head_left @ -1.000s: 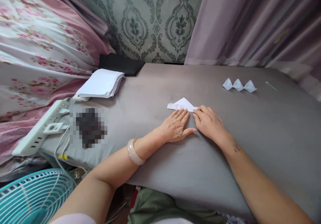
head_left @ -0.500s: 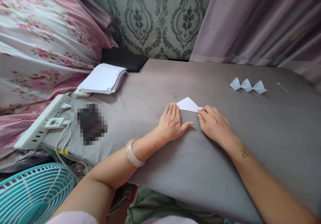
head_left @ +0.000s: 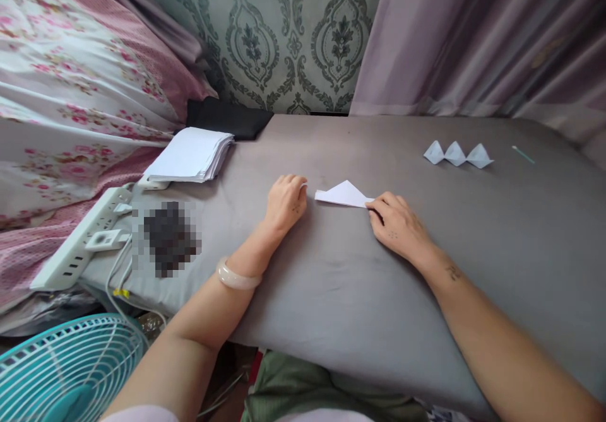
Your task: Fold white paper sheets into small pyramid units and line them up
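Pinching one paper (head_left: pixel 344 195)

Grasping its right end with the right hand (head_left: pixel 400 223), mid-scene, on gray cloth (head_left: pixel 341 308). With the left hand (head_left: pixel 285 201) curled just left of it; cannot tell if holding anything. Far right: three paper peaks (head_left: pixel 455 154), one stick (head_left: pixel 524 155). Far left: one stack (head_left: pixel 189 154).

Matt paper fold (head_left: pixel 345 194), smooth glossy bangle (head_left: pixel 237 278)

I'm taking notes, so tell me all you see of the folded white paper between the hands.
The folded white paper looks plain, with a triangular peak and narrow ends. It lies on gray fabric, peak pointing away from the person. The right hand touches its right end; a gap separates its left end from the left hand.
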Available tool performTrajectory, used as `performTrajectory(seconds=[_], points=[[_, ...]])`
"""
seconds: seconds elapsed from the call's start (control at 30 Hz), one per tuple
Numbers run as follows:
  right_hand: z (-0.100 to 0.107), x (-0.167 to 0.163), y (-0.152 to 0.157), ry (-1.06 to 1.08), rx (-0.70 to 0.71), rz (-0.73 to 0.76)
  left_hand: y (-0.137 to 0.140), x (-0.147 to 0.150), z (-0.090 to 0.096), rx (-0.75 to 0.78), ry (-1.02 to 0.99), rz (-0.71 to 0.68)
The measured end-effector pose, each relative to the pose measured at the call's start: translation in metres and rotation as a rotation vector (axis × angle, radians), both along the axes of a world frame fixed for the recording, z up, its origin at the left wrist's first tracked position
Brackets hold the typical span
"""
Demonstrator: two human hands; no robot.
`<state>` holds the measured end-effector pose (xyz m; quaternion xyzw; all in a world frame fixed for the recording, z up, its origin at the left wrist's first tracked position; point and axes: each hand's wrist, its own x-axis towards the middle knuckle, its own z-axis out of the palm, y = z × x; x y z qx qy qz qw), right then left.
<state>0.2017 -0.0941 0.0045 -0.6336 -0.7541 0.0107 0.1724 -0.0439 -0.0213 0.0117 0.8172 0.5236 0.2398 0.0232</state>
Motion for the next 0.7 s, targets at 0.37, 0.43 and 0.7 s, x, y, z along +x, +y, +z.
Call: performTrajectory(seconds=[0.37, 0.43, 0.7], points=[[-0.016, 0.01, 0.008, 0.218, 0.039, -0.027, 0.012, 0.022, -0.012, -0.059, 0.077, -0.427], [-0.017, 0.011, 0.009, 0.256, 0.064, -0.032, 0.012, 0.023, -0.01, -0.029, 0.083, -0.426], [0.002, 0.013, 0.007, 0.522, 0.168, 0.078, -0.007, 0.016, 0.014, -0.287, -0.453, -0.292]])
